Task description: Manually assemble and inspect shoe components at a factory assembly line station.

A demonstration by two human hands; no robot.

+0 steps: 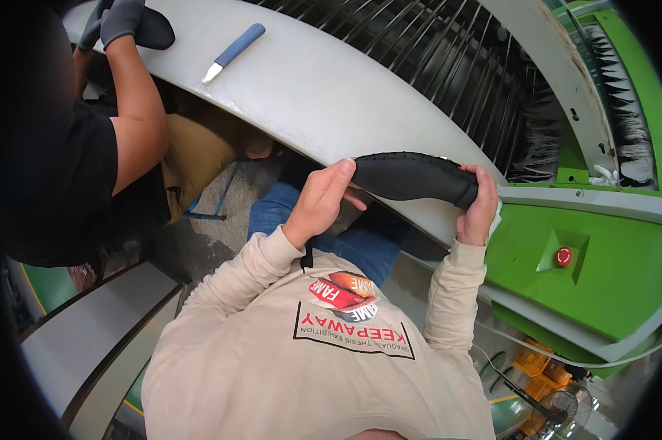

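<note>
Both my hands hold a black curved piece (408, 178) out in front of me, above the near edge of the pale worktop. It is long and shaped like a shoe sole or upper, with small dots along its far edge; its exact kind I cannot tell. My left hand (324, 196) pinches its left end, thumb on top and a finger extended below. Around the right end, my right hand (479, 207) has its fingers closed. Farther left on the worktop (313, 92) lies a blue-handled tool (236, 50) with a pale, pointed tip.
At the left, another person in grey gloves (122, 22) holds a dark rounded piece (155, 31) at the worktop. Metal rods (434, 51) and bristles (628, 103) belong to the machine beyond. A green housing (529, 249) with a red button (563, 257) stands at my right.
</note>
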